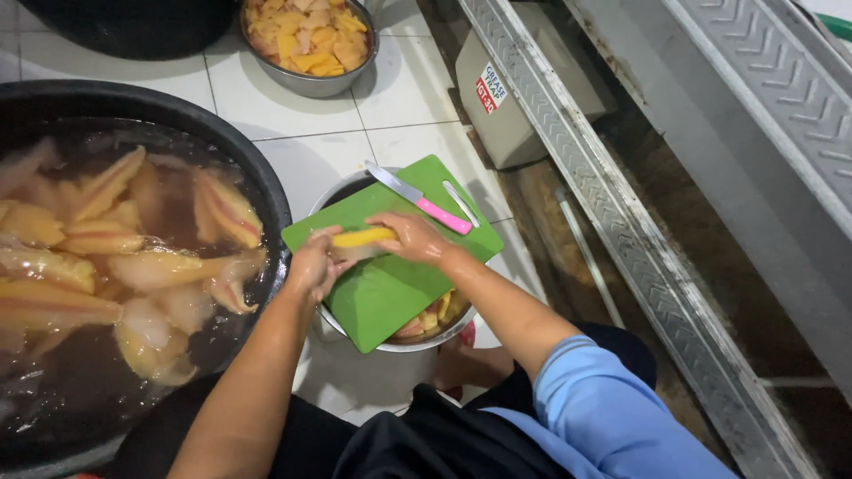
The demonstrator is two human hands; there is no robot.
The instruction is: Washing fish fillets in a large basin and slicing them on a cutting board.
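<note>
- Yellow fruit strip (362, 237) at board centre, on green cutting board (390, 284).
- Left hand (312, 266) pinches its 9 o'clock end; right hand (413, 237) curled over its 3 o'clock end.
- Knife (417, 199) idle at 1 o'clock; flatten strip, tuck fingertips before cutting.

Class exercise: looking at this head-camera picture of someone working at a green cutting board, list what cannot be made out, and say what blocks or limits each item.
- Steel bowl under the green cutting board: the board hides most of its contents.
- Yellow piece: left hand and right hand cover its ends.
- Black tub: cut by the left edge; cloudy water blurs the pieces.
- Upper steel bowl: cropped by the top edge.
- Pink-handled knife: blade edge too small to judge.
</note>
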